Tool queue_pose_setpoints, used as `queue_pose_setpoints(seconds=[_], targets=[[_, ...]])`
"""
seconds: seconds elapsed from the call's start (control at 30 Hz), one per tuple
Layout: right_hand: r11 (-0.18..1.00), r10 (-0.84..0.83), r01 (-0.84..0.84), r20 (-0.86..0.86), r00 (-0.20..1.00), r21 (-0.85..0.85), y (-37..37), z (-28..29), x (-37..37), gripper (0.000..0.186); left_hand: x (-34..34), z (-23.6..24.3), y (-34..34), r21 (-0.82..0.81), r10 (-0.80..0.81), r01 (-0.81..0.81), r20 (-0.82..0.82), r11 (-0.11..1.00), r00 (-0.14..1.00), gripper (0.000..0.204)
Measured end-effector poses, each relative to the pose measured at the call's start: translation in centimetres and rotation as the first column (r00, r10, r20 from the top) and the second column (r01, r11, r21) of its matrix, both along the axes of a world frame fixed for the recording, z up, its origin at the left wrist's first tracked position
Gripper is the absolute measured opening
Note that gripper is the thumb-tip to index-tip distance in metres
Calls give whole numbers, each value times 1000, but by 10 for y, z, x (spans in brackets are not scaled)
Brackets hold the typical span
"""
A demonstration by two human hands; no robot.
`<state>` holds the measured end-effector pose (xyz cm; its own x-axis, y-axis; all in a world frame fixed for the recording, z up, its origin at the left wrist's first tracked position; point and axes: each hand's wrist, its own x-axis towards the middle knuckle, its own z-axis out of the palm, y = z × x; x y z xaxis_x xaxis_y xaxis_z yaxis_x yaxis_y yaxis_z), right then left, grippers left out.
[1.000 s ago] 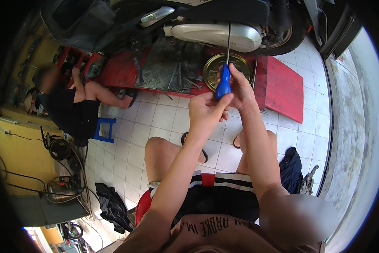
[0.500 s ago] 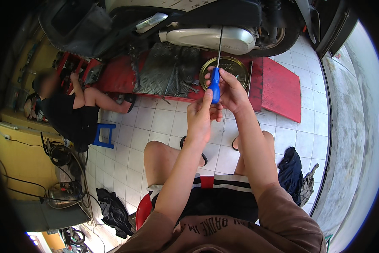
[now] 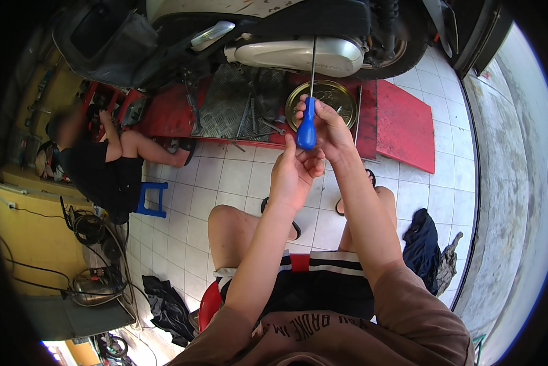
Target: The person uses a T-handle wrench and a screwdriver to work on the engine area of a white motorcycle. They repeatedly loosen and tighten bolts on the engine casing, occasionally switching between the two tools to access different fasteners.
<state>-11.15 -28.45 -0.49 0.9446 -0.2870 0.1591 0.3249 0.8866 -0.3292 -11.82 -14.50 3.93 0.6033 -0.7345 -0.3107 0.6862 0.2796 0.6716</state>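
A screwdriver [image 3: 307, 131] with a blue handle and a long metal shaft points away from me, toward the silver engine side cover [image 3: 298, 56] of a motor scooter. Whether its tip touches the scooter cannot be told. My right hand [image 3: 334, 131] is closed round the upper part of the handle, thumb and fingers on either side. Just below the handle's rounded end is my left hand [image 3: 293, 177], loosely open. Its thumb stands beside the handle and its fingers curl beneath the end.
The scooter stands over a red platform [image 3: 405, 122] with a ramp end. On it are a round gold-coloured tray [image 3: 346, 108] and a wrench [image 3: 273, 127]. At left a person [image 3: 100, 158] sits beside a blue stool [image 3: 152, 200]. Dark cloth [image 3: 421, 250] lies on the right floor.
My left thumb has come off the side of the screwdriver handle, and the left fingers sit looser below it. The right hand keeps its hold. The whole view has shifted slightly.
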Motion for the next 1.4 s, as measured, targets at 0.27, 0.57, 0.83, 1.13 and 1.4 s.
queue_pose_setpoints(seconds=[0.27,0.57,0.83,1.13,1.4], targets=[[995,51,-53,27,998,83,-5,1,-2,36,1,11,-3,-362,-211,39,-448,931,869,40],[991,-8,-17,-180,984,-136,-10,3,-8,28,2,20,-12,225,-17,-491,920,842,393,29],[993,94,-100,-89,992,-61,-4,3,-3,33,-4,1,-7,237,59,-443,828,864,558,32],[995,98,-99,46,994,11,-1,5,-2,43,0,5,-1,-329,-231,112,-351,938,908,54],[981,49,-83,-192,980,-177,-14,8,-8,28,13,3,2,120,97,-106,73,987,993,32]])
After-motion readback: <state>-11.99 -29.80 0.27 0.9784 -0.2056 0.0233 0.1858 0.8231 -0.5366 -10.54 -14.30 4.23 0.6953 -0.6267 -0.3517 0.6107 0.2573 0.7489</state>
